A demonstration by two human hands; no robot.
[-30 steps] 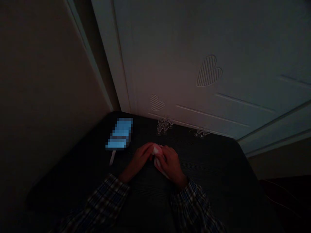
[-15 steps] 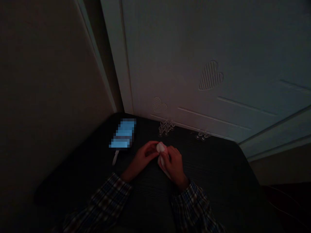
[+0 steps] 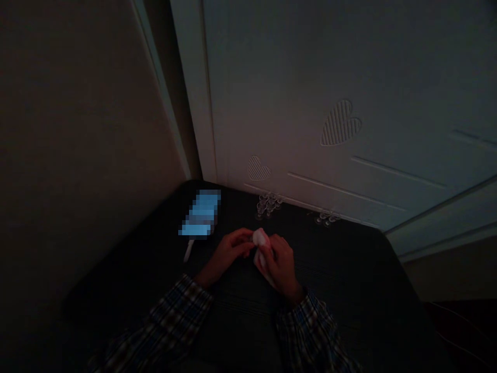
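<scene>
The scene is dim. Above the middle of the black table [image 3: 240,305], my right hand [image 3: 282,261] is closed on a pink and white cloth [image 3: 261,238], part of which hangs down below its fingers. My left hand [image 3: 229,253] meets the cloth from the left, thumb and fingertips pinched together at its edge. A small thing may be between those fingertips, but it is too dark to make out. Beyond the hands, a group of small clear, glass-like pieces [image 3: 268,205] stands near the table's back edge. Several more clear pieces [image 3: 326,218] are farther right.
A phone-like device [image 3: 201,213] with a lit, blurred screen is at the back left, a pale strip [image 3: 188,250] extending from it. Behind the table rises a white panel [image 3: 295,103] with raised hearts. A wall [image 3: 85,129] borders the left side.
The view has shifted slightly, so everything appears a little farther right. The left fingers have drawn back slightly from the cloth's front; the right hand keeps its grip on the cloth.
</scene>
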